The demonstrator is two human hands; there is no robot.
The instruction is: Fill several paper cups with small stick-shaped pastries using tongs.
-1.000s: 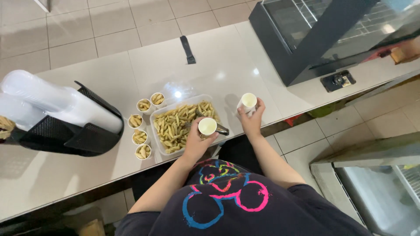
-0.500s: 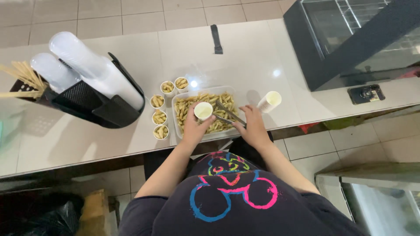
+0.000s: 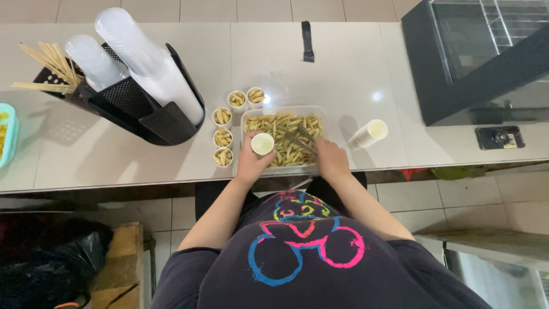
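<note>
My left hand point(image 3: 250, 163) holds a small empty paper cup point(image 3: 262, 143) upright over the near edge of a clear plastic tray point(image 3: 247, 117) full of fries point(image 3: 283, 127). My right hand point(image 3: 330, 158) grips metal tongs point(image 3: 298, 139) that reach into the fries. A short stack of empty paper cups point(image 3: 369, 133) lies on its side on the counter, right of the tray and apart from my right hand. Several small cups filled with fries point(image 3: 223, 139) stand in a curve along the tray's left side.
A black mesh holder point(image 3: 143, 109) with tall stacks of white cups and wooden skewers point(image 3: 48, 66) sits at the left. A dark glass display cabinet point(image 3: 474, 57) stands at the right, a black flat object point(image 3: 307, 41) at the back, a teal tray edge point(image 3: 7, 134) far left.
My right hand set the stack of empty cups down on the counter and took hold of the tongs in the tray. The left hand kept its cup. The view shifted left.
</note>
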